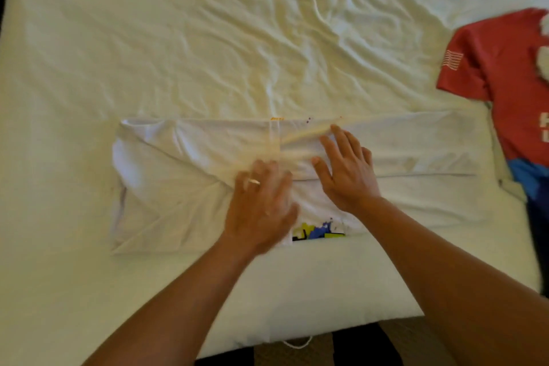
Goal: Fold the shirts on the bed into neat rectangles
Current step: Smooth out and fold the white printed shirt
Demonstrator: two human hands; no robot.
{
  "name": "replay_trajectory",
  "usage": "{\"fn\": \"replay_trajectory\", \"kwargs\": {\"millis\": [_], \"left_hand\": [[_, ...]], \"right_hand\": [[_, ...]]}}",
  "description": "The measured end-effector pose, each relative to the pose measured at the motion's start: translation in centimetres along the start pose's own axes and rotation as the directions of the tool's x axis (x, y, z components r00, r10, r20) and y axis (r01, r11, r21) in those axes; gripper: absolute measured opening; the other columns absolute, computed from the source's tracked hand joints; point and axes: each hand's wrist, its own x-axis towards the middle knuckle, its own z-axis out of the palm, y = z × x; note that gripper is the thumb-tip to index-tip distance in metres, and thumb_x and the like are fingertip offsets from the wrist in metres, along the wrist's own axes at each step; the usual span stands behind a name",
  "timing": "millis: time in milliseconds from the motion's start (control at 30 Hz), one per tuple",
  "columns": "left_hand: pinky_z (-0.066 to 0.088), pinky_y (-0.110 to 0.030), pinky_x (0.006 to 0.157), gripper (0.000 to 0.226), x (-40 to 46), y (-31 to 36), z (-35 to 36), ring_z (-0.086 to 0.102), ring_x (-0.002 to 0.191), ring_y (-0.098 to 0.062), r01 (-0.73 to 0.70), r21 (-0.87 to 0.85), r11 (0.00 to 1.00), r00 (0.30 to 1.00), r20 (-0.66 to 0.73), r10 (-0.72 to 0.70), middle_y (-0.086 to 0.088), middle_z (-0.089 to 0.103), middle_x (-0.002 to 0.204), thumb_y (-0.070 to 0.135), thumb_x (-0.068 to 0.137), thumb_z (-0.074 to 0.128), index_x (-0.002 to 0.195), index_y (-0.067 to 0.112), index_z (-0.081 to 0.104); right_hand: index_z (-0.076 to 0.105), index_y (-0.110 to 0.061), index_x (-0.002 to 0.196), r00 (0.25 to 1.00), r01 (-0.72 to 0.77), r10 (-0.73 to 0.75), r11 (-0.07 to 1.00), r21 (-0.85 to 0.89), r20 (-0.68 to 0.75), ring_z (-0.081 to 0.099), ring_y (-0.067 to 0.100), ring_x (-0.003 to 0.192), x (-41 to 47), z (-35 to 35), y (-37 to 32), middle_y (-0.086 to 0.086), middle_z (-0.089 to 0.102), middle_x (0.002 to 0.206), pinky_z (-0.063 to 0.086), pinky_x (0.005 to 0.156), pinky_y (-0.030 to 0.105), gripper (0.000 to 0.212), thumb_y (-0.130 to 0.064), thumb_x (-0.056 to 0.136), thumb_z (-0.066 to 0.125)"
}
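The left hand [261, 193], blurred, and the right hand [346, 169] lie flat with fingers spread on a white shirt [416, 142] at mid-frame. It lies on a wrinkled cream bed [178, 38], long axis left to right. A red shirt [505, 83] sits at the right edge. Bare sheet fills the upper frame.

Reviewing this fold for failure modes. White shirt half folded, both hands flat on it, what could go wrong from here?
1. The white shirt is bunched in creases between the left hand and right hand; folding now may lock them in.
2. Its left end looks skewed, so the rectangle may come out uneven.
3. The red shirt lies close to its right end; a fold that way might catch it.
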Motion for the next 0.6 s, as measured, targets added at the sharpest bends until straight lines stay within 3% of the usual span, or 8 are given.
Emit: {"fn": "replay_trajectory", "kwargs": {"millis": [100, 333, 467, 600], "left_hand": [[0.047, -0.048, 0.089, 0.047, 0.4, 9.1, 2.2, 0.059, 0.113, -0.040, -0.187, -0.054, 0.981, 0.980, 0.058, 0.190, -0.019, 0.060, 0.131, 0.040, 0.082, 0.062, 0.122, 0.014, 0.064], [0.048, -0.044, 0.079, 0.042, 5.9, 23.8, 6.0, 0.060, 0.097, -0.033, -0.115, -0.129, 0.985, 0.985, 0.115, 0.130, -0.012, 0.060, 0.112, 0.034, 0.082, 0.062, 0.118, 0.012, 0.064], [0.046, -0.043, 0.076, 0.038, 8.4, 29.1, 8.0, 0.058, 0.091, -0.031, -0.126, -0.169, 0.977, 0.990, 0.040, 0.135, -0.010, 0.060, 0.109, 0.026, 0.081, 0.063, 0.117, 0.014, 0.065], [0.043, -0.040, 0.072, 0.033, 10.8, 32.6, 9.8, 0.057, 0.086, -0.030, -0.172, -0.147, 0.974, 0.984, -0.063, 0.164, -0.009, 0.061, 0.105, 0.021, 0.081, 0.063, 0.113, 0.013, 0.065]], "right_hand": [[0.047, -0.018, 0.142, 1.000, 0.001, -0.002, 0.999, -0.044, -0.031, 0.030, 0.031, 0.142, -0.7, -1.7, 6.7, 0.008, 0.030, 0.161, 0.033, 0.108, 0.051, 0.058, -0.052, 0.100, 0.026], [0.057, -0.012, 0.128, 0.987, -0.064, 0.053, 0.995, -0.071, -0.152, 0.045, 0.036, 0.123, 0.5, -6.7, 21.5, 0.009, 0.051, 0.141, 0.038, 0.098, 0.050, 0.046, -0.037, 0.093, 0.040], [0.061, -0.011, 0.123, 0.989, -0.010, -0.011, 0.990, -0.140, -0.149, 0.048, 0.037, 0.119, 1.8, -8.4, 27.4, 0.009, 0.055, 0.134, 0.041, 0.092, 0.050, 0.044, -0.026, 0.085, 0.045], [0.061, -0.013, 0.127, 0.994, 0.028, -0.034, 0.998, -0.059, -0.100, 0.050, 0.039, 0.118, 3.3, -8.9, 29.1, 0.009, 0.057, 0.130, 0.045, 0.093, 0.053, 0.050, -0.020, 0.082, 0.041]]}}
